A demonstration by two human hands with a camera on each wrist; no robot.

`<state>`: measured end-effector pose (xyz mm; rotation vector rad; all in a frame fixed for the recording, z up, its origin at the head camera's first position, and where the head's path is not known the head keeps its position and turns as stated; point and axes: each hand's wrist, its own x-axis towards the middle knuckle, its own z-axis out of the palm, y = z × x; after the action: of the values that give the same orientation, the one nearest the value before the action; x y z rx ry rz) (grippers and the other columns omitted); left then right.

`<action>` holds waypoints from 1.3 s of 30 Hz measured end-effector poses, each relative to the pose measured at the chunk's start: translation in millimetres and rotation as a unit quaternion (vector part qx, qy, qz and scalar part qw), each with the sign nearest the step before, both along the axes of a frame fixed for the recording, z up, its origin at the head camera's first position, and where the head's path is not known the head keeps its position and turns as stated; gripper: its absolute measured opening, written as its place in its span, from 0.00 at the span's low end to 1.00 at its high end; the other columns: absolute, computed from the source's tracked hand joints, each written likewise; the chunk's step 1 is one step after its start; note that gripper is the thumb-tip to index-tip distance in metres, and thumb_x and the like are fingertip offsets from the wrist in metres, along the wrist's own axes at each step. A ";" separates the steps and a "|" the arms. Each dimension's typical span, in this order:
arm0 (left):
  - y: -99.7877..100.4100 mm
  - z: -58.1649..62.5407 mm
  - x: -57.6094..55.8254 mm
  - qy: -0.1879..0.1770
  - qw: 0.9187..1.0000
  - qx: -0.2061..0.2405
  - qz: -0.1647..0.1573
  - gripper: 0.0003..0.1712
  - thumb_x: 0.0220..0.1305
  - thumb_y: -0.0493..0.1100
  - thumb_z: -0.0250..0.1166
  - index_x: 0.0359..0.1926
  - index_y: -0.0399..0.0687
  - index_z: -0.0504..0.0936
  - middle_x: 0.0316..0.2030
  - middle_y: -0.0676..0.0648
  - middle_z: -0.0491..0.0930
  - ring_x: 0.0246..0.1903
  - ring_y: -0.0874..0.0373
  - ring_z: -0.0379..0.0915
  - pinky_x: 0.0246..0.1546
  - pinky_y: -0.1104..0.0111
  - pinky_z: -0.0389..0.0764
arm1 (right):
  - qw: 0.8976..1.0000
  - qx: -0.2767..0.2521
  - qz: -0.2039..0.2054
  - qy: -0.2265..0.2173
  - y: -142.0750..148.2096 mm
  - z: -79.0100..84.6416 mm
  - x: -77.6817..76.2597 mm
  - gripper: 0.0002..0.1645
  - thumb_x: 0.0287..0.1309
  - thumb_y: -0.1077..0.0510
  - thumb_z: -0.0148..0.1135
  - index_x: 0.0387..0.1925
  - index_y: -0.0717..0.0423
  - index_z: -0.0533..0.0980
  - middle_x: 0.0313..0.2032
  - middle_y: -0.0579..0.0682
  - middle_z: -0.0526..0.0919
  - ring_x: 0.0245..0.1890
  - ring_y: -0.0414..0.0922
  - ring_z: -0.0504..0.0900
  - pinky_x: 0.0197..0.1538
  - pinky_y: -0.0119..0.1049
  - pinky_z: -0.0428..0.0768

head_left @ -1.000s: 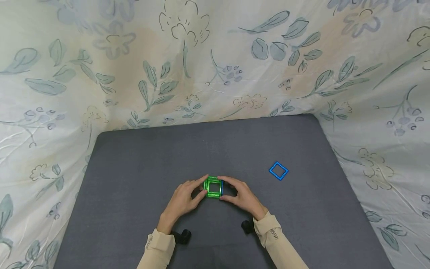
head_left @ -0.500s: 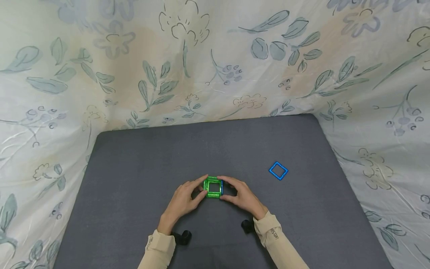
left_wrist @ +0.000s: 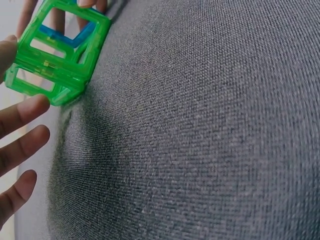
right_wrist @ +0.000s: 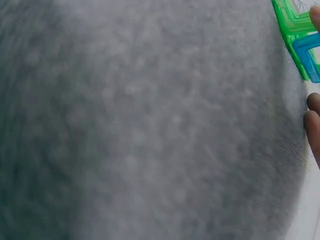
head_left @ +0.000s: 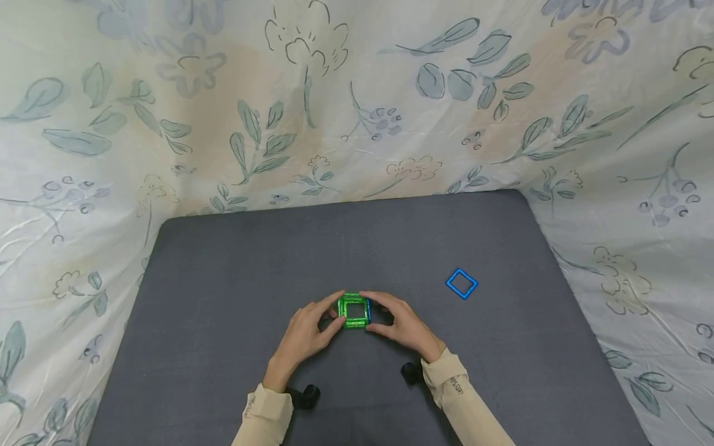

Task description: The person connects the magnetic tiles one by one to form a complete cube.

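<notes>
In the middle of the table in the head view stands a small box-like build of green magnetic tiles [head_left: 354, 323], with a blue magnetic tile [head_left: 369, 311] upright along its right side. My left hand [head_left: 304, 329] holds the build's left side between thumb and index finger. From the right, my right hand [head_left: 406, 325] pinches the blue tile's side, thumb at the near corner and index finger at the far one. The left wrist view shows the joined green tiles [left_wrist: 52, 65] close up, with blue behind. Only a corner of the build enters the right wrist view.
A loose blue square tile [head_left: 456, 290] lies flat to the right and farther back on the grey table [head_left: 251, 260]. Flower-patterned cloth [head_left: 357, 167] hangs behind the table and along its sides. Black camera mounts [head_left: 305, 397] sit at both wrists.
</notes>
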<state>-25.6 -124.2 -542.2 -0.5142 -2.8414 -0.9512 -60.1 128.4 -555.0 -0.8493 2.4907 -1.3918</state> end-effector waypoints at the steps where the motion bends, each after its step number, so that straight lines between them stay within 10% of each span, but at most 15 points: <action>1: -0.1 0.0 0.3 -0.003 1.000 0.000 0.002 0.32 0.67 0.51 0.70 0.70 0.58 0.75 0.36 0.56 0.85 0.32 0.61 0.78 0.41 0.60 0.77 | 1.000 0.002 -0.006 0.008 1.2 1.0 -0.6 0.45 0.54 0.60 0.78 0.73 0.50 0.69 0.66 0.56 0.77 0.63 0.55 0.79 0.60 0.51 0.81; 18: -2.6 -0.6 1.6 -0.001 1.000 0.006 0.009 0.33 0.65 0.50 0.72 0.70 0.58 0.76 0.36 0.55 0.86 0.34 0.58 0.80 0.42 0.58 0.78 | 0.961 0.147 -0.212 0.094 103.1 28.4 -33.3 0.49 0.42 0.56 0.85 0.67 0.60 0.74 0.61 0.69 0.77 0.59 0.69 0.73 0.59 0.67 0.72; 28: -3.5 -1.6 1.3 -0.012 1.000 0.002 0.007 0.31 0.68 0.52 0.69 0.71 0.60 0.75 0.37 0.55 0.86 0.34 0.60 0.79 0.43 0.58 0.79 | 0.952 0.223 -0.211 0.013 137.3 29.1 -39.4 0.53 0.47 0.51 0.83 0.72 0.60 0.68 0.65 0.72 0.71 0.61 0.72 0.69 0.58 0.72 0.71; 39: -1.6 -4.2 1.8 0.014 1.000 0.003 0.002 0.32 0.66 0.51 0.71 0.70 0.57 0.76 0.36 0.56 0.86 0.33 0.61 0.79 0.40 0.60 0.79 | 0.950 0.260 -0.170 0.031 150.2 25.5 -46.1 0.44 0.48 0.59 0.80 0.66 0.68 0.73 0.53 0.74 0.78 0.48 0.67 0.78 0.49 0.62 0.78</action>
<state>-23.8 -125.8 -546.4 -0.5181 -2.8132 -0.9432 -106.3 278.6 -529.6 -0.3710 2.9417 -0.7032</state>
